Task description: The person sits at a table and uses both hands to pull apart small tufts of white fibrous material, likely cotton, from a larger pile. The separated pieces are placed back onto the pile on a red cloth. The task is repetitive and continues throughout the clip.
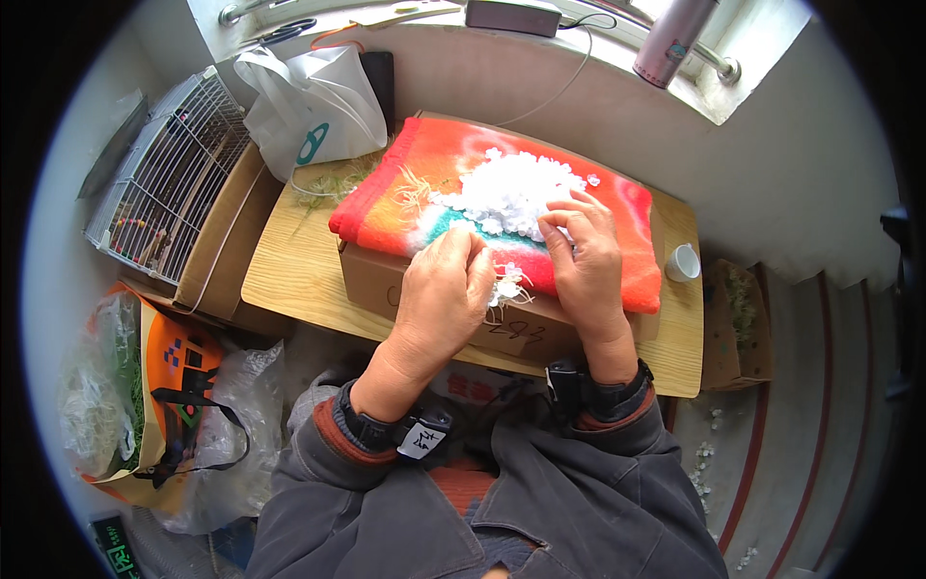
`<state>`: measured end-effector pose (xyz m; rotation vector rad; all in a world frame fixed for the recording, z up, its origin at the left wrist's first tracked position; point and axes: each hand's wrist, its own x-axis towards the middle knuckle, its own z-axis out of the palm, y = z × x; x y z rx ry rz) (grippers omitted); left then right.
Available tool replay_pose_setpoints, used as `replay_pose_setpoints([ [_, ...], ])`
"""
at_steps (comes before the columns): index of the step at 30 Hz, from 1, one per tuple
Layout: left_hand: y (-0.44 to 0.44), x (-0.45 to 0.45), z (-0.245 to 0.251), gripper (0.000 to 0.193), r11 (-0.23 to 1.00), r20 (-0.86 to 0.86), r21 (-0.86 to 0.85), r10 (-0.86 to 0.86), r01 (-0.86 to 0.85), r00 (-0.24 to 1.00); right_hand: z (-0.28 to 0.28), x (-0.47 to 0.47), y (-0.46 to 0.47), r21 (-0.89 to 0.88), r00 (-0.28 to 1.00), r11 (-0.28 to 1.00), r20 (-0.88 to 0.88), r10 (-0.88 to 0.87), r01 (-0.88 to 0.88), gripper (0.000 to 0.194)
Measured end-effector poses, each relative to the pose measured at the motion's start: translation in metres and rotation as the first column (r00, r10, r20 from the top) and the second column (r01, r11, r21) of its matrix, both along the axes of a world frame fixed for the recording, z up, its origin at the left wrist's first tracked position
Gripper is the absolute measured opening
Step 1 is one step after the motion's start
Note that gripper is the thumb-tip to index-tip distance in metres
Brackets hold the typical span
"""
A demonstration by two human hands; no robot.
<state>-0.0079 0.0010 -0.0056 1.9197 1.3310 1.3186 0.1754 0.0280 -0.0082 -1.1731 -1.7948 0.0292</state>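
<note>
My left hand (pixel 445 289) is closed on a small spray of white artificial flowers (pixel 508 285); its thin pale stems stick out below the fingers at the front edge of a folded red-orange blanket (pixel 622 268). On that blanket lies a bright heap of small white artificial blossoms (pixel 517 184). My right hand (pixel 587 264) is at the heap's right front edge, thumb and index finger drawn together. Whether a blossom sits between those fingertips is not clear. Several pale loose stems (pixel 412 192) rest left of the heap.
Under the blanket is a cardboard box (pixel 376 279) on a wooden table (pixel 289 268). A white cup (pixel 683 263) stands at right, a white bag (pixel 325 108) at back left. A wire cage (pixel 173 174) is left; stairs (pixel 796 362) run along the right.
</note>
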Motion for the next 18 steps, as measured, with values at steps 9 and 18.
replay_pose_setpoints([
  [9, -0.0006, 0.0019, 0.0013, 0.01, 1.0, 0.021, 0.007, 0.011, -0.011, 1.0, -0.005, -0.0067, -0.0009, -0.041, 0.977, 0.998, 0.209, -0.04, 0.05, 0.013],
  [18, 0.0, 0.0017, -0.0011, 0.012, 1.0, 0.016, 0.001, 0.014, -0.014, 1.0, -0.0034, -0.0017, -0.0073, -0.119, 0.994, 0.993, 0.102, 0.024, -0.012, 0.015],
])
